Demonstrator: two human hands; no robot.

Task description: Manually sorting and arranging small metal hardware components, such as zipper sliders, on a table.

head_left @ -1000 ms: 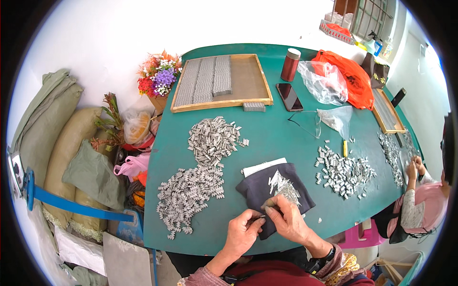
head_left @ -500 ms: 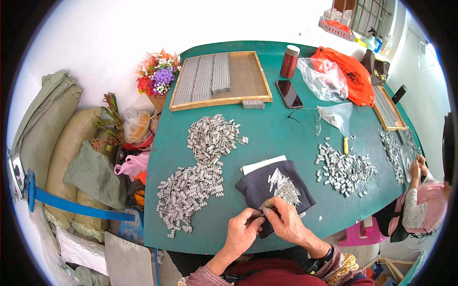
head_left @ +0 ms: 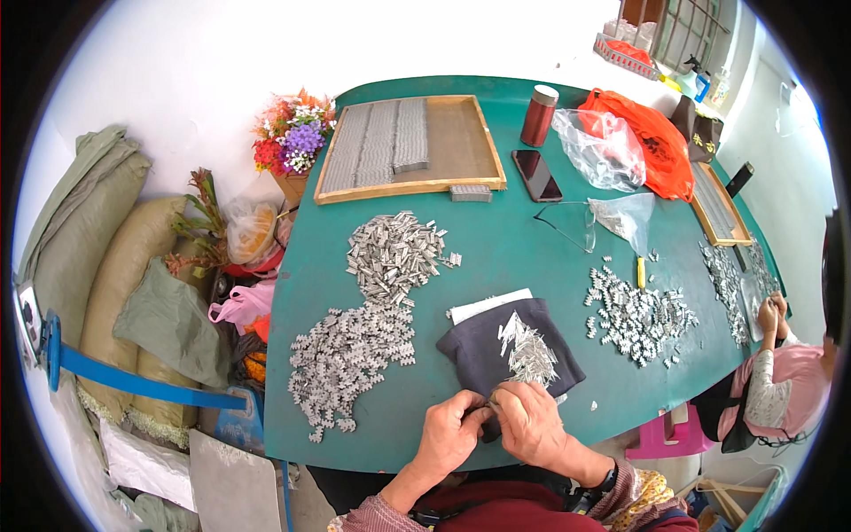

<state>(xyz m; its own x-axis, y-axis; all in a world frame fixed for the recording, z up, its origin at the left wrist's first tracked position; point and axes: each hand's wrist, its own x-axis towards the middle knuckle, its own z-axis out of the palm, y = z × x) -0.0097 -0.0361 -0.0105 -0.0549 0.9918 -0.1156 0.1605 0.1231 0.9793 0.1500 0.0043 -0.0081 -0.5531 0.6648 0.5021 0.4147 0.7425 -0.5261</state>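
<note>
Both hands meet at the near edge of the green table. My left hand (head_left: 449,432) is closed in a pinch, thumb against forefinger. Right beside it, my right hand (head_left: 530,420) pinches too, its fingertips touching the left ones. Whatever small piece they hold is hidden between the fingers. Just beyond them a folded dark cloth (head_left: 474,346) lies over something white, and on it rests a heap of thin silvery metal pins (head_left: 529,353). To the left spreads a pile of toothed grey metal pieces (head_left: 350,359), touching a pile of small metal blocks (head_left: 394,257) farther back.
A wooden tray (head_left: 487,160) with rows of grey pieces stands at the back, near a red flask (head_left: 539,115) and a phone (head_left: 536,175). Glasses (head_left: 567,226), plastic bags (head_left: 603,151) and another metal pile (head_left: 640,317) lie rightward. A co-worker (head_left: 780,372) sits at far right.
My right hand has turned, its fingers now curled more over the fingertips of the left. My left hand stays nearly in place.
</note>
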